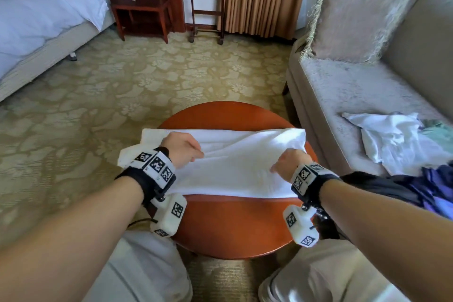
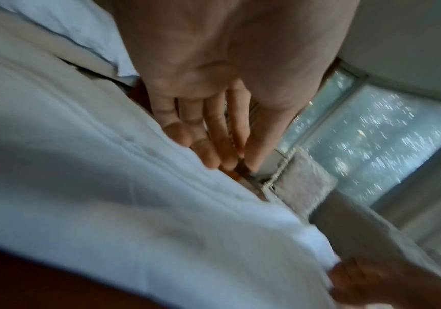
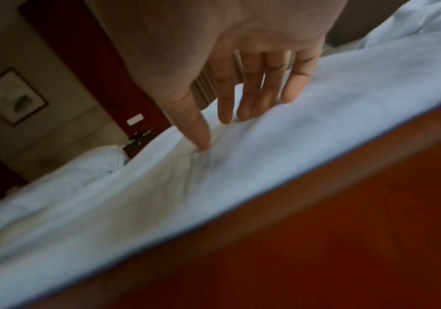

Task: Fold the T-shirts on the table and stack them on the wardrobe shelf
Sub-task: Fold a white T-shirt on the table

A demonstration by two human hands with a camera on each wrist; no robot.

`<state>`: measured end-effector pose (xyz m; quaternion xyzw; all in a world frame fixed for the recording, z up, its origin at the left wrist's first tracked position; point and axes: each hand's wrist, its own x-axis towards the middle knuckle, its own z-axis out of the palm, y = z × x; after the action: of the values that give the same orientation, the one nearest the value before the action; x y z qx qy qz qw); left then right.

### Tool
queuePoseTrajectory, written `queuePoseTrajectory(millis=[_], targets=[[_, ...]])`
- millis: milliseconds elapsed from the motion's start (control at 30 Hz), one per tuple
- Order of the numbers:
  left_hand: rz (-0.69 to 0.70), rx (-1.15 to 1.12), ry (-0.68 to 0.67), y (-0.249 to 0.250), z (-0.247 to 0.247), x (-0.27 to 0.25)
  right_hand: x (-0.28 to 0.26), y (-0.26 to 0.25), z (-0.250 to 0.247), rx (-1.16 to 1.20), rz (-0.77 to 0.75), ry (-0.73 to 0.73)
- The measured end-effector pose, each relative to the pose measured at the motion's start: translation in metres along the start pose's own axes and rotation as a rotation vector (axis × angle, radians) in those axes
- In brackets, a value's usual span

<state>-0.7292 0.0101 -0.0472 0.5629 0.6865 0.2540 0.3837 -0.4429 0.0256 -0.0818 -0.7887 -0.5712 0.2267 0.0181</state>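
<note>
- I find one white cotton T-shirt (image 1: 235, 164) lying across the round red-brown wooden bench (image 1: 235, 225), already folded into a long band; its left end hangs over the bench edge.
- My left hand (image 1: 181, 147) rests on the left part of the band. The left wrist view shows its fingers (image 2: 208, 133) straight and close together, laid against the cloth, gripping nothing.
- My right hand (image 1: 289, 160) sits on the right part. The right wrist view shows its fingers (image 3: 251, 92) extended, tips pressing into the fabric, thumb dug into a small crease; no pinch visible.
- Judgement: this shirt is part-folded. The lengthwise fold looks done; the crosswise fold into a compact packet remains.
- A crumpled pile of white, green and purple garments (image 1: 402, 144) lies on the grey upholstered sofa (image 1: 343, 91) to my right, unfolded.
- No wardrobe shelf appears in any view, and I see no finished stack. I judge the task to be at an early stage: stacking is not begun.
</note>
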Motion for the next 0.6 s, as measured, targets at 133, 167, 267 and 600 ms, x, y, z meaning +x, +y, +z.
queuePoseTrajectory(millis=[133,167,267,600], targets=[[0.047,0.308,-0.214,-0.001,0.045,-0.006,-0.016,0.011,0.029,-0.165,-0.074,-0.012],[0.040,0.365,-0.224,-0.002,0.052,-0.007,-0.018,0.014,0.034,-0.189,-0.101,-0.022],[0.020,0.508,-0.238,-0.006,0.057,-0.007,-0.018,0.018,0.034,-0.214,-0.088,-0.013],[-0.039,0.498,-0.120,-0.006,0.047,0.027,0.020,0.007,-0.011,0.165,0.244,0.197]])
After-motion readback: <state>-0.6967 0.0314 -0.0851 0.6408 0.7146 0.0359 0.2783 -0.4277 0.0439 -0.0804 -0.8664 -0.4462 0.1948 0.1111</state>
